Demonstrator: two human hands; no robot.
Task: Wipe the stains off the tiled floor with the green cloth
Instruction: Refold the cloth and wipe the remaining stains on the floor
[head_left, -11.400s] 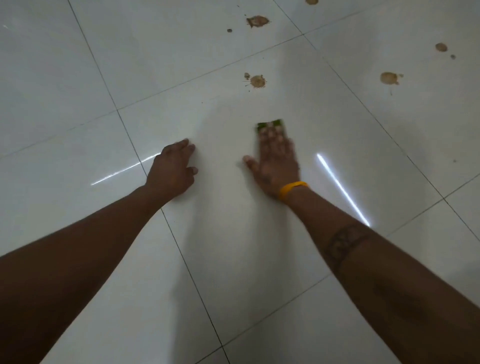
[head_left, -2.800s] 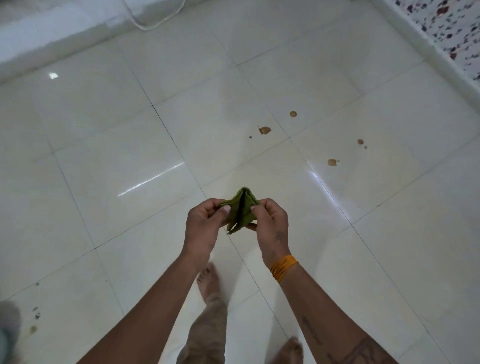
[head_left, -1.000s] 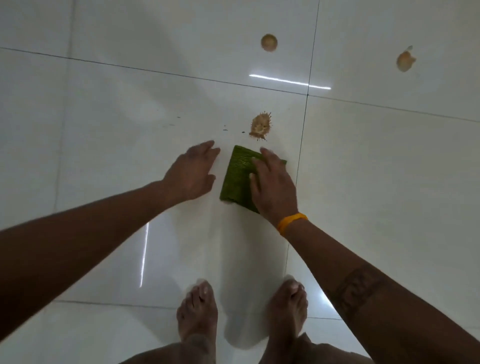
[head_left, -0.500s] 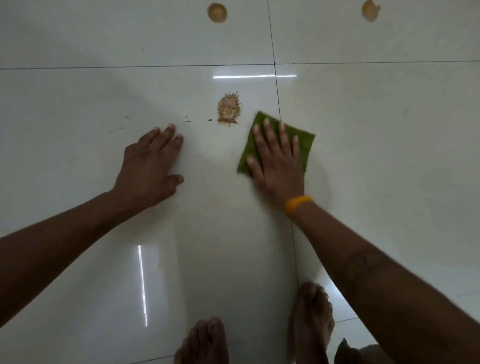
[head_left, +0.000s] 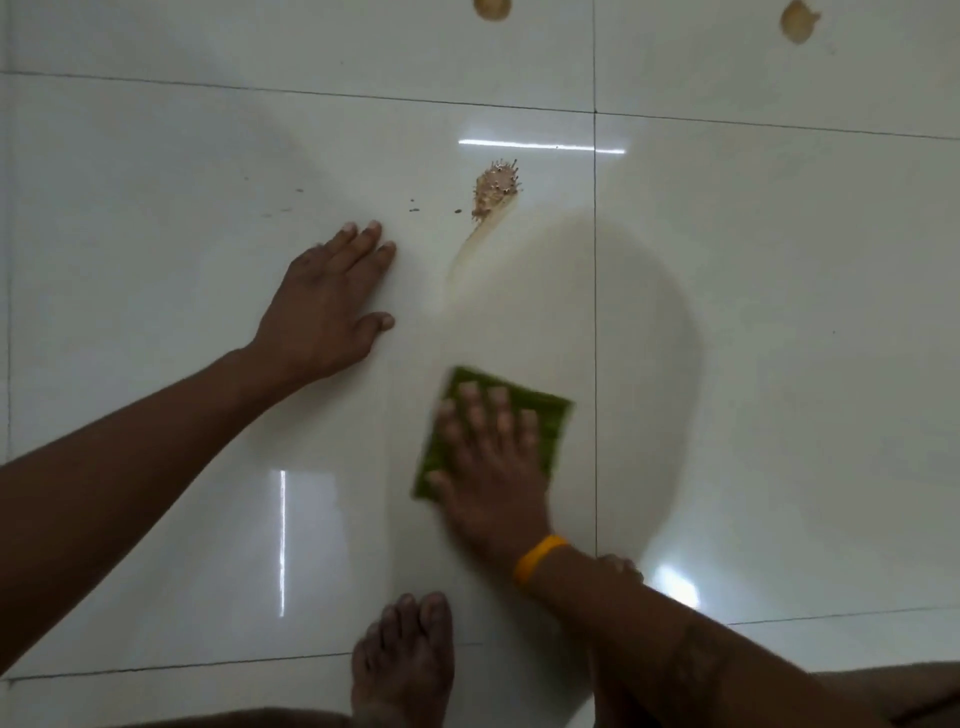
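Note:
My right hand (head_left: 488, 467) lies flat on the folded green cloth (head_left: 545, 421) with spread fingers, pressing it onto the white tiled floor (head_left: 779, 338). A brown splat stain (head_left: 493, 189) sits farther up the same tile, its lower right part wiped off, and a pale smear trails from it toward the cloth. A damp wiped patch surrounds the cloth. My left hand (head_left: 327, 306) rests flat on the tile to the left, fingers straight, holding nothing. Two more brown stains lie at the top edge, stain (head_left: 491, 6) and stain (head_left: 797, 21).
Tiny dark specks (head_left: 415, 208) dot the tile left of the splat. My bare left foot (head_left: 402, 665) stands at the bottom edge; toes of the other foot (head_left: 618, 564) show behind my right forearm. Grout lines cross the floor.
My right hand has dragged the cloth back from beside the splat toward my feet, wiping off part of the stain and leaving a smear. My left hand stays planted.

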